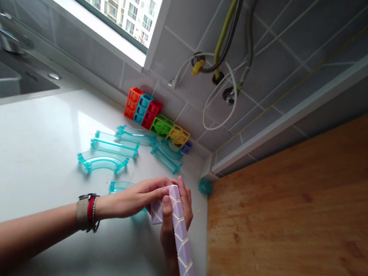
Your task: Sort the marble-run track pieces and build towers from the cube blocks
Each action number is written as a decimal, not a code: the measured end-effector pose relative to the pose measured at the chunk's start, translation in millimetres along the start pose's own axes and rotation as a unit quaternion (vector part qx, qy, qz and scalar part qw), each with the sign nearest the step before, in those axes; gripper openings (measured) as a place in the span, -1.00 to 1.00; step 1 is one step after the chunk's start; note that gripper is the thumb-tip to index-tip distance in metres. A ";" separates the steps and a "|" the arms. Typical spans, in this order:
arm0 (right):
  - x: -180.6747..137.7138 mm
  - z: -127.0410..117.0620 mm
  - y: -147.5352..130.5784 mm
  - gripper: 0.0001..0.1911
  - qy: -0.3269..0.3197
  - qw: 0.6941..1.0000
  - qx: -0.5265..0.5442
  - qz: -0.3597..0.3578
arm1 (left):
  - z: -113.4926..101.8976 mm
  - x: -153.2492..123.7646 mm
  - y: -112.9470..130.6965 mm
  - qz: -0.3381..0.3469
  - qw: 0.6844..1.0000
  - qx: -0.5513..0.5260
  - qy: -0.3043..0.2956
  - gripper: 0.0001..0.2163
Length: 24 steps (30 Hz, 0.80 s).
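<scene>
My left hand [136, 198] and my right hand [175, 221] both grip the far end of a long stack of lilac cube blocks [183, 246] with white edges, which runs back towards me. My left fingers pinch the top block. My right fingers wrap round the stack just below. A clear teal curved track piece [119, 187] lies on the white counter [24, 163] under my left hand. My left wrist wears a band and bracelets.
Several clear teal track pieces [112, 147] lie beyond my hands. Orange, blue, red, green and yellow cube blocks [154, 116] stand against the tiled wall. A sink [0, 74] with a tap sits far left. A wooden board [303, 224] fills the right. Hoses hang on the wall.
</scene>
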State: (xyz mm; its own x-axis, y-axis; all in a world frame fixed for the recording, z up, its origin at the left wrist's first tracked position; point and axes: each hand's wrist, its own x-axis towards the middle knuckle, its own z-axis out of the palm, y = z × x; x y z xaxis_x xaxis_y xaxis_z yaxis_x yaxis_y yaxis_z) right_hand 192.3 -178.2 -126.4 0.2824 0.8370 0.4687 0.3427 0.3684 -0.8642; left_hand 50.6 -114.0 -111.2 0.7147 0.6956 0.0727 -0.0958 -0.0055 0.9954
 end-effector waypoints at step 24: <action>-7.4 3.4 1.5 -0.88 0.015 0.998 0.062 -0.019 | 4.2 6.9 -8.0 -0.072 0.995 -0.068 0.024 -0.54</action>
State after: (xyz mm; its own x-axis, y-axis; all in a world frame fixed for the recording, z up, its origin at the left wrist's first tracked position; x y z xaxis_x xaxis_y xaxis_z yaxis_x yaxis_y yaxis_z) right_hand 187.7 -182.4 -131.8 0.2981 0.8099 0.5052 0.2413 0.4481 -0.8608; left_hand 59.2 -112.2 -118.4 0.6944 0.7156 -0.0760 -0.0903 0.1914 0.9774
